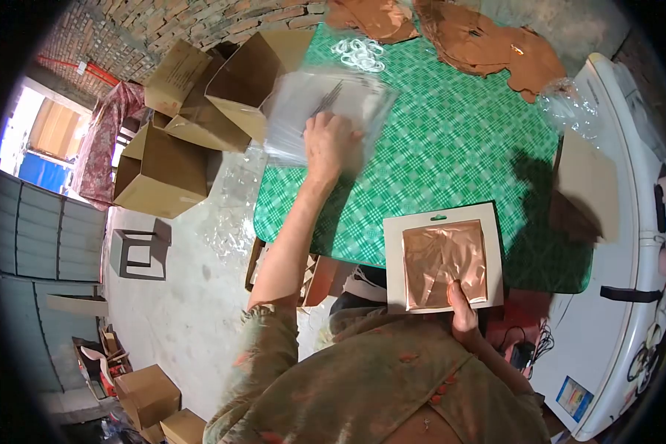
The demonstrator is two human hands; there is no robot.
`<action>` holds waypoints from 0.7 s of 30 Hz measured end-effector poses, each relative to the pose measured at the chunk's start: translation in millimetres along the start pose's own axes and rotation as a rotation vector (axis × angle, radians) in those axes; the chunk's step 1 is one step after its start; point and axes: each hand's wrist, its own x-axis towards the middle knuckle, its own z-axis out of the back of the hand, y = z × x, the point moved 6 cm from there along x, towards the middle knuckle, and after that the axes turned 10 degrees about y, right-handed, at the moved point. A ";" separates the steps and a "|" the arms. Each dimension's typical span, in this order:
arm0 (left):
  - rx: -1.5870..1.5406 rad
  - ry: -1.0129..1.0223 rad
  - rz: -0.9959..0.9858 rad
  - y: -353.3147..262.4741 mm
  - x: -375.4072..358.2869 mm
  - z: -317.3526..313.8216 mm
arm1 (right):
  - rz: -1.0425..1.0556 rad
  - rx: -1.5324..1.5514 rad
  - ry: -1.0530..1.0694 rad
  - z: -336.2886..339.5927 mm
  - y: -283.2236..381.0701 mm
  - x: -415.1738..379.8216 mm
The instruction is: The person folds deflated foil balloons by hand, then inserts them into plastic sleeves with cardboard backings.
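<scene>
My left hand [331, 146] reaches out over the green checked table [451, 140] and rests on a stack of clear plastic bags [325, 111] at the table's left edge, fingers pressed on the top bag. My right hand [462, 305] holds the near edge of a white card [442, 255] with a copper-brown folded cloth laid on it, thumb on top of the cloth. The card lies at the table's near edge.
A pile of brown cloth pieces [481, 41] lies at the far side of the table, with white plastic rings [359, 53] beside it. Open cardboard boxes [200, 111] stand on the floor to the left. A white appliance [621, 244] stands on the right.
</scene>
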 end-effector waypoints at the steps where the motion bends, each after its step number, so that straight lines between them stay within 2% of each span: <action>1: -0.026 -0.027 0.009 1.3 -0.6 -1.3 | 0.045 0.031 0.011 -3.2 5.5 -1.2; 3: -0.077 -0.083 0.029 4.7 -2.1 -5.3 | 0.104 0.065 -0.003 -11.1 19.5 -4.7; 6: -0.130 -0.060 0.041 19.1 3.4 -11.2 | 0.154 0.031 -0.036 -14.4 31.0 -5.7; 9: -0.284 0.026 0.177 35.8 6.7 -20.5 | 0.181 -0.029 0.009 -8.4 31.5 -4.5; 12: -0.582 0.181 0.248 41.0 13.6 -20.4 | 0.186 0.026 0.079 -31.6 66.4 -10.8; 15: -0.232 0.072 0.050 6.0 8.6 2.5 | 0.283 -0.011 0.156 -29.2 71.7 -11.8; 18: -0.205 -0.043 -0.130 -43.4 -4.8 9.6 | 0.314 0.057 0.059 -20.0 70.5 -18.9; 19: -0.213 0.106 -0.119 -53.7 -9.1 -2.4 | 0.328 0.067 0.020 -13.4 68.2 -22.2; 21: -0.230 0.161 -0.225 -89.4 -20.7 -5.0 | 0.376 0.057 -0.085 8.0 56.1 -36.2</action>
